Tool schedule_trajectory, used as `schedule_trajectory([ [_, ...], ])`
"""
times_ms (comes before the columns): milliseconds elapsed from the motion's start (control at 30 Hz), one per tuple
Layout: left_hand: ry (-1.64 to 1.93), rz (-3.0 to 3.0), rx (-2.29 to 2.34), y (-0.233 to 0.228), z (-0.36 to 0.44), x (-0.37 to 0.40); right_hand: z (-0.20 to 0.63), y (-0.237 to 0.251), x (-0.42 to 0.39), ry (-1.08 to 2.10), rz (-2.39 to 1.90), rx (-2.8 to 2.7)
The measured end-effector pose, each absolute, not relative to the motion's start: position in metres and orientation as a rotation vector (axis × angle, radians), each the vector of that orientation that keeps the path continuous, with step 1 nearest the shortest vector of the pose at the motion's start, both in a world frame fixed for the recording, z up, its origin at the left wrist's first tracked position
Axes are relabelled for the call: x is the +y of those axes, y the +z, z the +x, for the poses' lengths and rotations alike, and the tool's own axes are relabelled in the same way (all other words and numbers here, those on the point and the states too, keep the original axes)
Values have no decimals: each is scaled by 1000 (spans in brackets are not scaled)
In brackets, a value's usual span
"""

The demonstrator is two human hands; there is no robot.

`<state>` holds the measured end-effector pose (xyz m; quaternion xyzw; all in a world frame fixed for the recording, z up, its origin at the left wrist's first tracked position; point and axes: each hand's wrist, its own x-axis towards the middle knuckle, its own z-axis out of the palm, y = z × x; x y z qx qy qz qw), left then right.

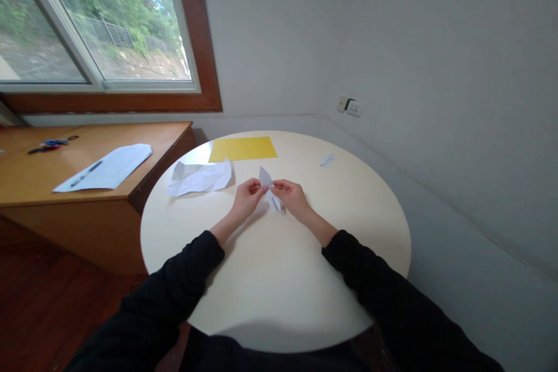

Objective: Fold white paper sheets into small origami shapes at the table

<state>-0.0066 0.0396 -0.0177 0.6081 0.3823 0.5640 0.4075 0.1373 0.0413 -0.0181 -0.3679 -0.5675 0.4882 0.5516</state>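
A small piece of folded white paper (265, 176) is held between both hands over the middle of the round white table (270, 267). Its pointed upper end sticks up beyond the fingers, and a lower flap hangs toward me. My left hand (249, 195) pinches it from the left side. From the right, my right hand (292, 197) grips it with thumb and fingers closed. The fingertips cover the paper's middle, so its folds there are hidden.
A creased white sheet (200, 178) and a flat yellow sheet (243, 149) lie at the table's far left. A small folded paper scrap (326, 160) sits far right. On the wooden desk (165, 145) are a sheet with a pen (87, 174) and scissors (54, 143).
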Motion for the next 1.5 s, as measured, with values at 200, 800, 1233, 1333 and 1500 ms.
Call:
schedule_trajectory([
  [200, 1414, 1343, 898, -13, -5, 32, 136, -14, 36, 1178, -822, -1335],
  [800, 1411, 1273, 878, -9, -3, 32, 138, -12, 37, 1393, -763, -1141],
  [1233, 1284, 1287, 722, -4, -3, 26, 141, -6, 34, 1484, -683, -1061],
  [1333, 1249, 1321, 703, -4, -4, 27, 141, -5, 33, 1469, -690, -1047],
  [1500, 1154, 1403, 719, -7, -6, 28, 143, -5, 34, 1453, -707, -1044],
])
